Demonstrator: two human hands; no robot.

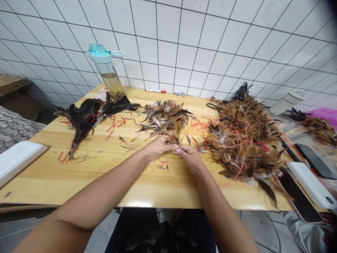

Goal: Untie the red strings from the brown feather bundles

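Observation:
My left hand (162, 147) and my right hand (190, 157) meet fingertip to fingertip over the front middle of the wooden table. Both are closed in a pinch. Between the left fingers is a small tuft of brown feathers (173, 133), its tips pointing away from me. The right thumb and finger pinch at its lower end; what exactly they grip is hidden. Just beyond lies a loose heap of brown feathers (164, 116). To the right spreads a large pile of brown feather bunches (244, 140), with tangled red string (231, 128) across it. Red scraps (163, 163) lie below my hands.
Black feather bunches (86, 114) lie at the left, before a water bottle (107, 68). A red-and-white marker (155, 91) rests near the tiled wall. Phones (300, 193) and a white power bank (310, 184) are at the right; a white device (19, 160) is at the left edge.

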